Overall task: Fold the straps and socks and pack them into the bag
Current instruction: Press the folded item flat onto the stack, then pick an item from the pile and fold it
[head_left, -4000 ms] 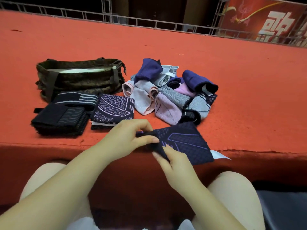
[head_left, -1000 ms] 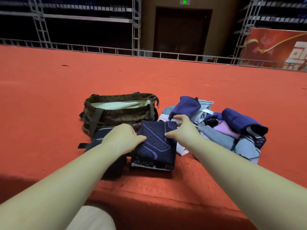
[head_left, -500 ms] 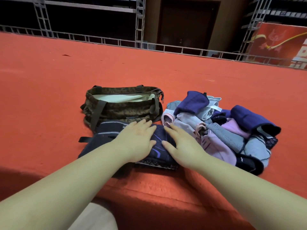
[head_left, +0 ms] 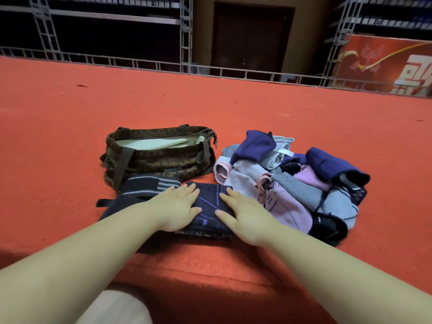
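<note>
Socks (head_left: 211, 210) at frame centre lie soft, light and springy under both flat, released hands, left (head_left: 176, 208) and right (head_left: 245, 217); best pinched at folded edges.

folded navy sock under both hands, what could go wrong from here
1. The folded navy sock sits on a small stack close to the carpeted ledge; with the left hand and right hand pressing flat on it, a forward slide could tip it off.
2. The unfolded sock pile lies right beside it, so the fold might get mixed back in.
3. The camouflage bag has a narrow opening, so the stack may unfold going in.
</note>
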